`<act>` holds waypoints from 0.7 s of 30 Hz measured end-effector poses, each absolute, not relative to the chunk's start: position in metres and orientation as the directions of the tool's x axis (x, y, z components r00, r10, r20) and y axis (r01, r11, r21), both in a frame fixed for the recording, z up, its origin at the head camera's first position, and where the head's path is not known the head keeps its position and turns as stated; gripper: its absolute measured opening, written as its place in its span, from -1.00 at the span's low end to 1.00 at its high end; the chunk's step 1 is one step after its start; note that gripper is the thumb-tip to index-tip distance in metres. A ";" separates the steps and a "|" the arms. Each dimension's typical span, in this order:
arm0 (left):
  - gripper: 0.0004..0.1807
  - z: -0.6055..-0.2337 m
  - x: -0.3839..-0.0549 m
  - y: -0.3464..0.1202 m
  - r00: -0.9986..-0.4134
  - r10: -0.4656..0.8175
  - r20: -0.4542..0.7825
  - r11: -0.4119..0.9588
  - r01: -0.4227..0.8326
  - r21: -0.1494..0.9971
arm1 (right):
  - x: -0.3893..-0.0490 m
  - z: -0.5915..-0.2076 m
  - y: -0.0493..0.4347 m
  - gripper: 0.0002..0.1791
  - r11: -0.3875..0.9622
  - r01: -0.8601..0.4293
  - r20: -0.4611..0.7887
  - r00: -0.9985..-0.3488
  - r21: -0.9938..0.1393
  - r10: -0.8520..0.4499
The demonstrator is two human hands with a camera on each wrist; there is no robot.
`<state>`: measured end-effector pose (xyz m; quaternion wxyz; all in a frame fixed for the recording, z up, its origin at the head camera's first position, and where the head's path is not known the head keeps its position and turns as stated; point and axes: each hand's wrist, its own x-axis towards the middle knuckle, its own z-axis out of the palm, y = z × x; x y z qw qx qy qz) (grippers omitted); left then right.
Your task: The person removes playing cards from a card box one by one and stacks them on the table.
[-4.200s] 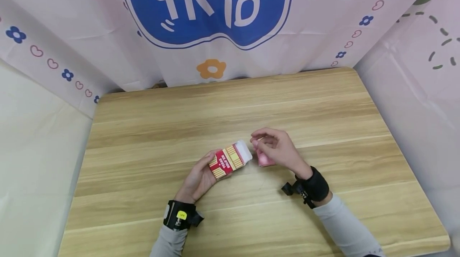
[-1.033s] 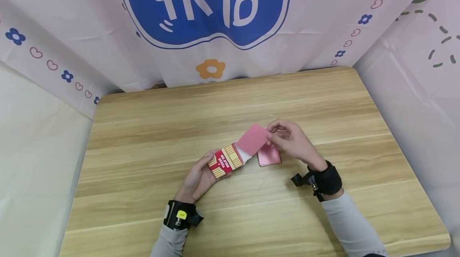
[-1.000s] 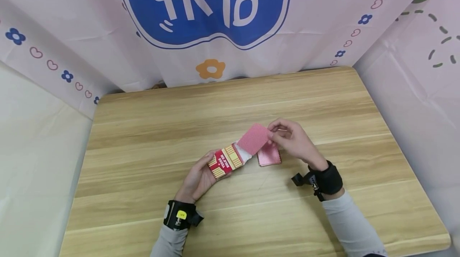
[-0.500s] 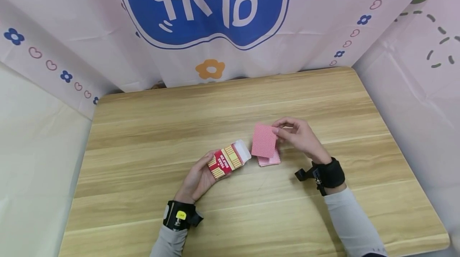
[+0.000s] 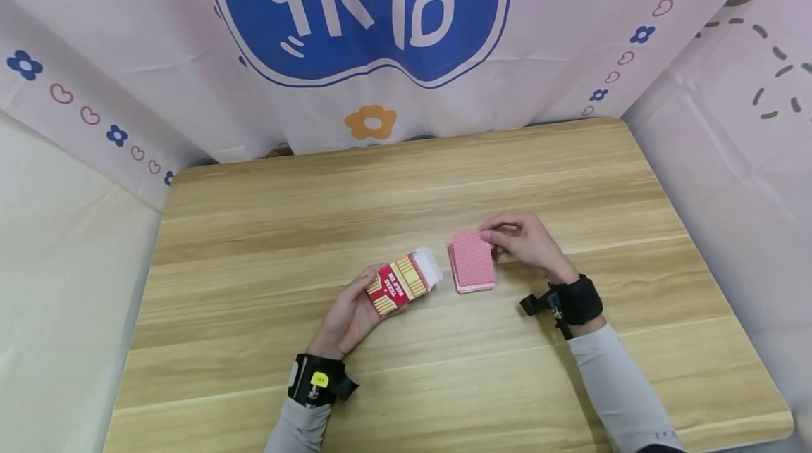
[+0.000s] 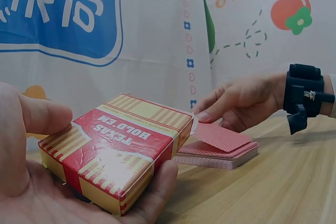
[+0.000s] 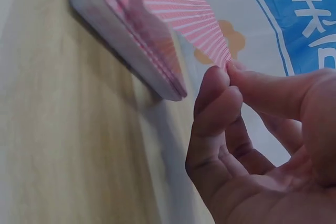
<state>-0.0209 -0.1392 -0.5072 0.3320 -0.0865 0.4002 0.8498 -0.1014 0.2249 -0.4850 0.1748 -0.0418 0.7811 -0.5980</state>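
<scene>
My left hand (image 5: 351, 314) grips a red and cream card box (image 5: 398, 285) printed "Texas Hold'em", its white flap (image 5: 428, 266) raised toward the right. Thumb and fingers lie along the box's sides in the left wrist view. Between thumb and index finger, my right hand (image 5: 526, 245) pinches the corner of a red-patterned playing card (image 5: 473, 256). That card is tilted over a deck of playing cards (image 6: 231, 160) on the table, its held corner raised above the stack in the right wrist view. The card covers most of the deck in the head view.
The wooden table (image 5: 285, 227) has a rounded far right corner. A printed white curtain (image 5: 254, 115) hangs behind it, and pale cloth covers both sides. Each wrist wears a black strap (image 5: 579, 301) with a small camera.
My right hand drew the card from the box's mouth, carried it right, then lowered it over the deck. The left hand with the box has barely moved.
</scene>
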 end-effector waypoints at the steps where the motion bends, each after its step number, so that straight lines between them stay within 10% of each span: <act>1: -0.40 -0.507 -0.021 -0.139 -0.764 0.493 -0.415 -0.458 -0.634 0.623 | -0.101 -0.486 0.224 -0.80 0.283 0.139 -0.220 -0.935 -0.949 -0.278; 21: -0.31 -0.510 -0.022 -0.140 -0.767 0.487 -0.418 -0.445 -0.629 0.637 | -0.097 -0.493 0.211 -0.89 0.532 -0.025 -0.110 -0.969 -0.846 -0.221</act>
